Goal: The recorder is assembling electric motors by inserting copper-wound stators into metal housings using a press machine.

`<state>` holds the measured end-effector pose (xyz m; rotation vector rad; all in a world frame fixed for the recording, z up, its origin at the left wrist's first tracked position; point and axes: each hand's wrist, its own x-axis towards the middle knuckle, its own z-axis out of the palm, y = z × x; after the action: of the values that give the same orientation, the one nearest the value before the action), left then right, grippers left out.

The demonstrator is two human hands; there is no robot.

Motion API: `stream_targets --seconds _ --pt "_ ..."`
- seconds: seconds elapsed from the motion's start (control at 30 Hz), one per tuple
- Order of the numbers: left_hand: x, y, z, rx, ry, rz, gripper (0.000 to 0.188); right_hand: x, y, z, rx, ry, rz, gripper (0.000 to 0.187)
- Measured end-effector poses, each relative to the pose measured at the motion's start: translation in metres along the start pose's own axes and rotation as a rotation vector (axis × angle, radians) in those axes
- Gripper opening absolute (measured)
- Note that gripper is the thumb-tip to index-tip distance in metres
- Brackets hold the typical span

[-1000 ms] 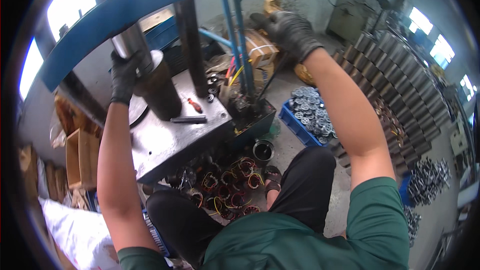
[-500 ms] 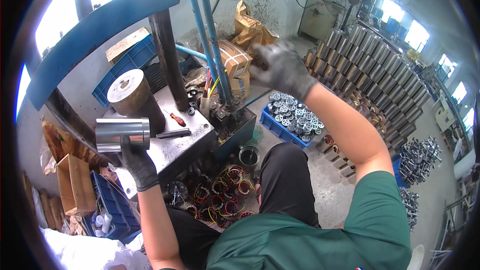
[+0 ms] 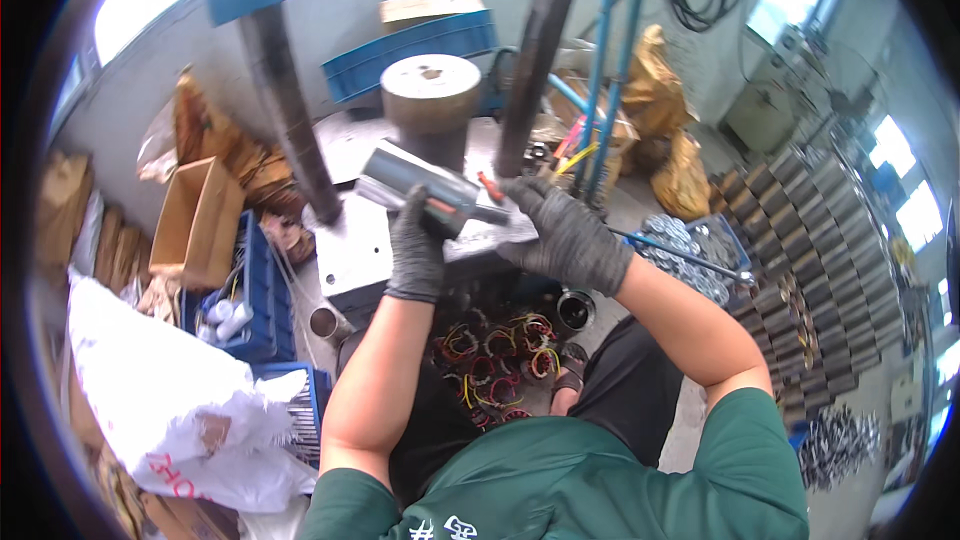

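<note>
Holds the cylinder point(image 3: 408, 176) tilted over the counter point(image 3: 357, 228) in the left grip point(image 3: 414, 255) and has the right grip point(image 3: 578, 240) wide just beside the screwdriver point(image 3: 490, 186), seemingly mid-handling, so probably needs a steady left hold next

A smooth, shiny grey metal cylinder point(image 3: 405, 178) is held aslant in the left hand point(image 3: 415, 252), in front of the upright round block point(image 3: 432, 100), right end lower in view. Right of the block and nearer, a red-handled screwdriver point(image 3: 489, 186) sits by the right hand point(image 3: 572, 232); contact is unclear.
</note>
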<state>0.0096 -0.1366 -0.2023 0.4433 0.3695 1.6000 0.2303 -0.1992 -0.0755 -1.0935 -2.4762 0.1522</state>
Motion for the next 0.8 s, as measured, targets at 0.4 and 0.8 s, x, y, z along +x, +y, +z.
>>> stream_targets --seconds 0.4,0.8 --pt "-0.003 0.025 0.013 0.065 0.049 0.185 0.059 0.053 0.016 0.064 0.334 0.003 0.121 0.089" --pt "0.02 0.038 -0.005 -0.167 0.081 0.149 0.052 0.118 0.049 0.015 0.94 0.582 0.058 0.074"
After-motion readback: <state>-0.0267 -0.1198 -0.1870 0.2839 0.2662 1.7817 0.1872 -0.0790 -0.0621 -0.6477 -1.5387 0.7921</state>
